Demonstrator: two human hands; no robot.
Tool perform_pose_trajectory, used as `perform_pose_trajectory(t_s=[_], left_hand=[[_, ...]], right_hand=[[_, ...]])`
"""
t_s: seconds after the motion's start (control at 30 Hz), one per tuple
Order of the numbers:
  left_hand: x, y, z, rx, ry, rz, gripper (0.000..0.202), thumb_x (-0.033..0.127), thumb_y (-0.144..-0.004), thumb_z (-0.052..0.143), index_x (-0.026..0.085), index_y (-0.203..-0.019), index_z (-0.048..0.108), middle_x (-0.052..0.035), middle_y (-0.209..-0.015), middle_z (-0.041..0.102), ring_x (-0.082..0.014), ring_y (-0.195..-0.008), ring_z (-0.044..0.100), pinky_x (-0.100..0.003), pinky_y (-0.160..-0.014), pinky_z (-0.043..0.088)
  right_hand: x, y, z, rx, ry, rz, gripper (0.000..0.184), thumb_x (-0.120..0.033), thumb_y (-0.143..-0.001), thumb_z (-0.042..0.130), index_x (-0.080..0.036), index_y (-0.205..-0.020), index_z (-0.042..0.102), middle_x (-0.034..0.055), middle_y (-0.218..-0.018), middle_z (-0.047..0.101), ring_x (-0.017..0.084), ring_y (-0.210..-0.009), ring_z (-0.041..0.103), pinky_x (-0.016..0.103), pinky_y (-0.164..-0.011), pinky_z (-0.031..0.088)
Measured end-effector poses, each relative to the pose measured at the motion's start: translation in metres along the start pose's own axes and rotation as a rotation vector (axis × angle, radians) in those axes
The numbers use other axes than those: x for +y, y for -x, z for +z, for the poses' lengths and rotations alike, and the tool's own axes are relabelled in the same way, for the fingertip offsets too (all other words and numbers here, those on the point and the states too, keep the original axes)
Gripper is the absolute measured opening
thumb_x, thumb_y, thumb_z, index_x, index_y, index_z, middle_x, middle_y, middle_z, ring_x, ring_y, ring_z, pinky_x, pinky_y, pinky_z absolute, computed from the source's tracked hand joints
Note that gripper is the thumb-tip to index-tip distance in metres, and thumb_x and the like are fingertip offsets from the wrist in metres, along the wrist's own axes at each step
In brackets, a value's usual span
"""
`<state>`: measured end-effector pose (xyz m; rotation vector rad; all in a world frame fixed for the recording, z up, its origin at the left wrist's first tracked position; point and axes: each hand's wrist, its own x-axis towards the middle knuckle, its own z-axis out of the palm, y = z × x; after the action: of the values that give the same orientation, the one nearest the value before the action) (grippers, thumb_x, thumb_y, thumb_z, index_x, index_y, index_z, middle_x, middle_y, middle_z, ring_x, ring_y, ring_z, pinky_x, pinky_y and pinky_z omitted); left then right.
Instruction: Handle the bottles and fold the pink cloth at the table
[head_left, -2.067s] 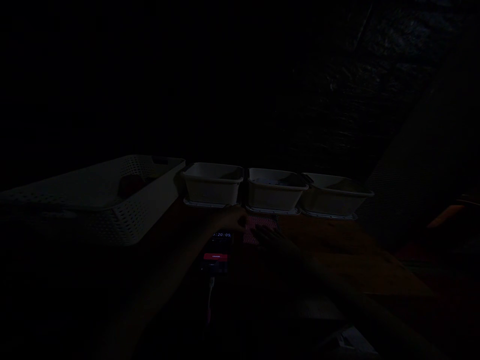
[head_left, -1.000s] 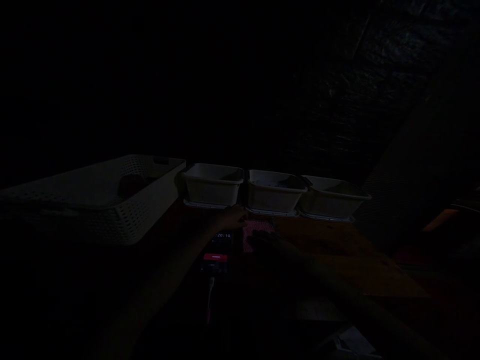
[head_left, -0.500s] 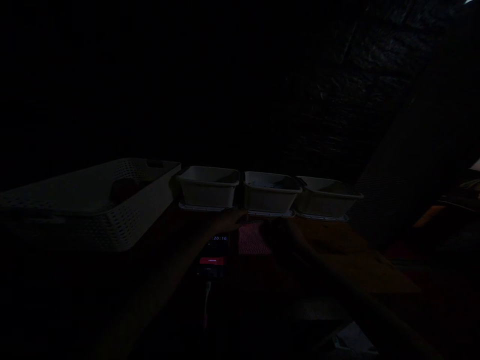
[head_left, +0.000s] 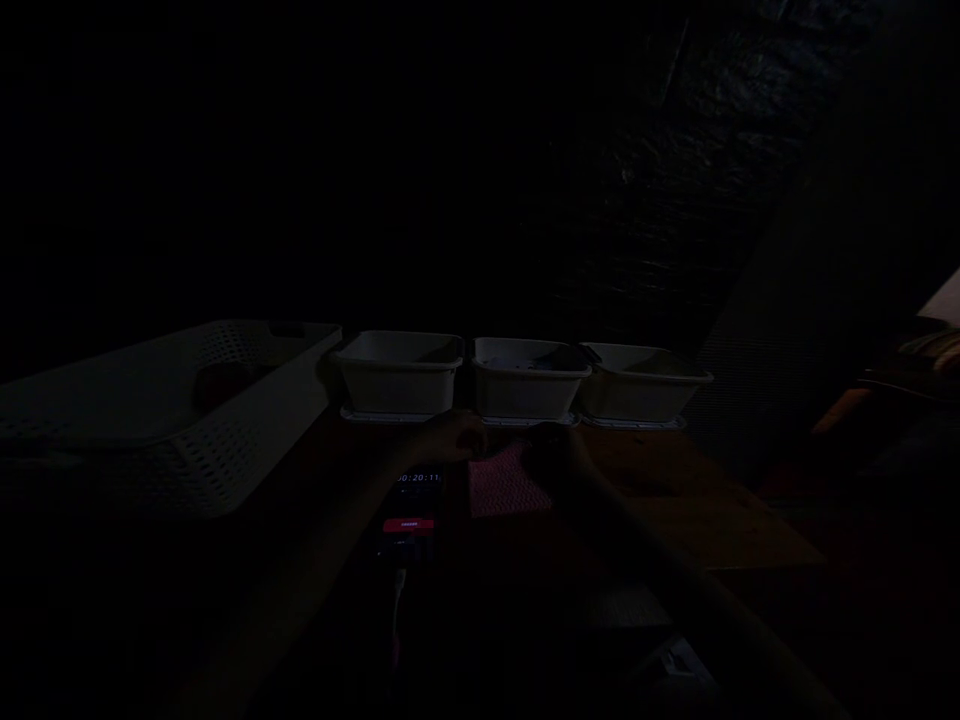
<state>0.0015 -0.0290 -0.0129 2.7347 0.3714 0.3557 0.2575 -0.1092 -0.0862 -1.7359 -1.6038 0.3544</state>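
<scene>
In near darkness, the left hand [head_left: 450, 438] and right hand [head_left: 553, 447] rest at the far corners of a pink cloth [head_left: 507, 484] (grip unclear). A lit phone [head_left: 412, 505] lies just beside it; three white tubs [head_left: 525, 382] stand behind.

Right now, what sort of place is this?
Probably a dim sorting workstation, though it is very dark. Three small white plastic tubs stand in a row on a brown wooden table, a large white perforated basket beside them, and a phone showing a running timer.
</scene>
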Motion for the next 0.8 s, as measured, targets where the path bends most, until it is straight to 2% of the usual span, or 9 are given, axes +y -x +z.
perform_pose_trajectory(t_s=[0.1,0.2,0.3,0.4,0.6,0.7,0.8], left_hand=[[0.008,0.000,-0.002,0.014,0.000,-0.001,0.015,0.016,-0.079,0.060,0.020,-0.090,0.069,-0.0052,-0.100,0.067,-0.0181,-0.098,0.058,-0.032,-0.088,0.044],[0.010,-0.001,-0.002,0.032,0.019,0.020,0.013,0.017,-0.080,0.060,0.020,-0.087,0.070,-0.0051,-0.100,0.068,-0.0177,-0.098,0.059,-0.033,-0.089,0.044],[0.009,-0.002,-0.001,0.051,0.046,0.091,0.013,0.014,-0.078,0.062,0.020,-0.085,0.071,-0.0047,-0.096,0.069,-0.0164,-0.096,0.059,-0.032,-0.087,0.044],[0.008,-0.001,0.002,0.043,0.054,0.128,0.022,0.008,-0.075,0.062,0.021,-0.090,0.073,-0.0043,-0.096,0.069,-0.0155,-0.094,0.058,-0.030,-0.085,0.044],[0.004,0.002,0.009,-0.016,0.038,0.093,0.035,0.004,-0.072,0.060,0.023,-0.099,0.074,-0.0049,-0.096,0.062,-0.0127,-0.087,0.057,-0.022,-0.074,0.044],[0.002,0.002,0.010,-0.019,-0.011,0.065,0.045,-0.002,-0.068,0.057,0.025,-0.101,0.074,-0.0036,-0.094,0.060,-0.0117,-0.084,0.056,-0.021,-0.073,0.044],[0.003,0.002,0.009,-0.041,-0.022,0.060,0.045,-0.004,-0.068,0.056,0.024,-0.097,0.075,-0.0034,-0.095,0.060,-0.0115,-0.084,0.057,-0.020,-0.073,0.044]], right_hand=[[0.003,-0.003,-0.004,0.082,-0.242,-0.007,0.034,-0.034,-0.078,0.059,-0.009,-0.100,0.069,0.0157,-0.102,0.070,0.022,-0.092,0.068,0.031,-0.076,0.054],[0.001,-0.006,-0.008,0.100,-0.384,-0.030,0.036,-0.037,-0.074,0.063,-0.010,-0.097,0.068,0.0150,-0.102,0.070,0.021,-0.088,0.068,0.031,-0.076,0.053],[-0.003,-0.006,-0.011,0.128,-0.537,-0.062,0.033,-0.036,-0.067,0.069,-0.012,-0.090,0.067,0.0116,-0.093,0.070,0.020,-0.081,0.066,0.030,-0.072,0.052],[-0.008,-0.004,-0.013,0.154,-0.660,-0.118,0.029,-0.033,-0.063,0.074,-0.015,-0.083,0.065,0.0068,-0.086,0.067,0.017,-0.078,0.063,0.027,-0.071,0.049],[-0.012,-0.002,-0.012,0.149,-0.786,-0.107,0.032,-0.030,-0.062,0.075,-0.017,-0.088,0.061,0.0033,-0.087,0.063,0.015,-0.079,0.059,0.026,-0.072,0.048],[-0.015,-0.001,-0.012,0.141,-0.826,-0.076,0.037,-0.029,-0.060,0.076,-0.017,-0.091,0.060,0.0023,-0.085,0.062,0.014,-0.077,0.059,0.025,-0.070,0.048],[-0.018,0.001,-0.012,0.113,-0.865,-0.061,0.039,-0.028,-0.059,0.077,-0.017,-0.093,0.060,0.0022,-0.086,0.062,0.014,-0.077,0.059,0.025,-0.069,0.048]])
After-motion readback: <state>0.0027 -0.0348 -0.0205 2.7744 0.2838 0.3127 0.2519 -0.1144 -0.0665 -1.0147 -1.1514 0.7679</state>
